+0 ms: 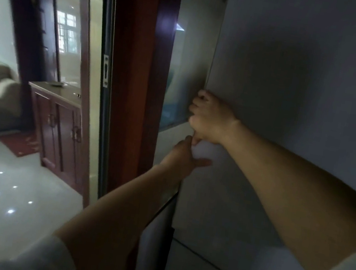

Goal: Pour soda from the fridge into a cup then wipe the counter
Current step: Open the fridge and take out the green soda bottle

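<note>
Fridge door (288, 83) stands vertical; right hand (211, 117), left hand (182, 157) curled round its edge.

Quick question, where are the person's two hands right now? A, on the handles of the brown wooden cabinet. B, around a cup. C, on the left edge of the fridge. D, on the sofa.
C: the right hand curls its fingers round the left edge of the fridge, and the left hand grips that same edge just below it.

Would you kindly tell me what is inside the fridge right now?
Nothing inside the fridge shows: its grey doors cover the interior, so its contents are hidden. The right hand grips the upper door at its left edge; the left hand grips the edge just below.
</note>
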